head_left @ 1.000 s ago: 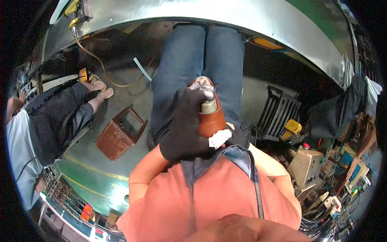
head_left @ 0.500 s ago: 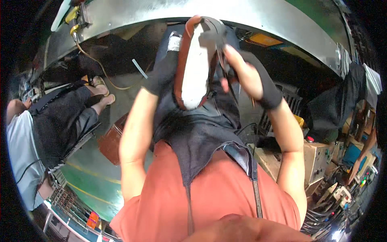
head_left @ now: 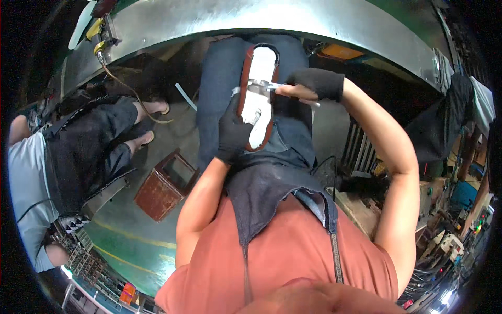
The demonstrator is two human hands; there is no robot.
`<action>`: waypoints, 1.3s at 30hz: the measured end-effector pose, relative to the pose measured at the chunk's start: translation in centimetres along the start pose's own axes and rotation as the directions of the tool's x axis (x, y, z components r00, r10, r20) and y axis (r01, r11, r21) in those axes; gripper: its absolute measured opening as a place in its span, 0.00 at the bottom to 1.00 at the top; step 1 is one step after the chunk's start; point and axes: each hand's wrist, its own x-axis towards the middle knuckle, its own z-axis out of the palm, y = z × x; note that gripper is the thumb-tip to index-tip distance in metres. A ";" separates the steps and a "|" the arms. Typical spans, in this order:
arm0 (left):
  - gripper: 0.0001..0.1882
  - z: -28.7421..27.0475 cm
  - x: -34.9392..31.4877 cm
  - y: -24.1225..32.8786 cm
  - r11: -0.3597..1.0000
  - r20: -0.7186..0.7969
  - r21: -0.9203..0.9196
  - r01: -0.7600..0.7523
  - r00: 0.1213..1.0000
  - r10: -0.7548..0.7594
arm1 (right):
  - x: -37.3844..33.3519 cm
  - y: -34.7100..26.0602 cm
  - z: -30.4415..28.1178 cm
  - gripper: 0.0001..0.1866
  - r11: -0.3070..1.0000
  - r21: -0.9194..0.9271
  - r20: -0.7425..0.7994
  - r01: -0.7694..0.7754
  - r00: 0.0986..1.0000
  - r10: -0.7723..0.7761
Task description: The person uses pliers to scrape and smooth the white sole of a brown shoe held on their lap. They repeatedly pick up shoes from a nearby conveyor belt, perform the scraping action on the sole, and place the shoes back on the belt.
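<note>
A brown shoe upper, bottom side up with a white underside point(head_left: 257, 107), lies lengthwise over my thighs, its toe and heel pointing away from and toward me. My left hand point(head_left: 234, 131), in a black fingerless glove, grips its left side near the close end, thumb tip on the white surface. From the right, my right hand point(head_left: 308, 88), gloved likewise, is closed on a metal hand tool point(head_left: 263, 84) that looks like pincers with pale handles. Its metal head lies across the upper part of the white underside. Whether its jaws touch the edge is hard to tell.
A metal bench point(head_left: 272, 18) curves across the far side, with a yellow air tool point(head_left: 95, 36) and its hose at left. A brown open box-like stool point(head_left: 161, 191) stands on the floor. Another person point(head_left: 73, 157) sits at left. Machinery and cloths point(head_left: 434, 136) crowd the right.
The shoe has come down flat onto my lap. My left hand has shifted toward its close end, and my right hand has moved from a dark blurred strap to the tool over the underside.
</note>
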 end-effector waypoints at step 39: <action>0.16 2.3 -1.8 -5.6 0.992 0.035 0.123 -0.026 0.999 0.022 | -4.2 -6.2 4.7 0.20 0.920 0.140 -0.346 0.367 0.888 -0.302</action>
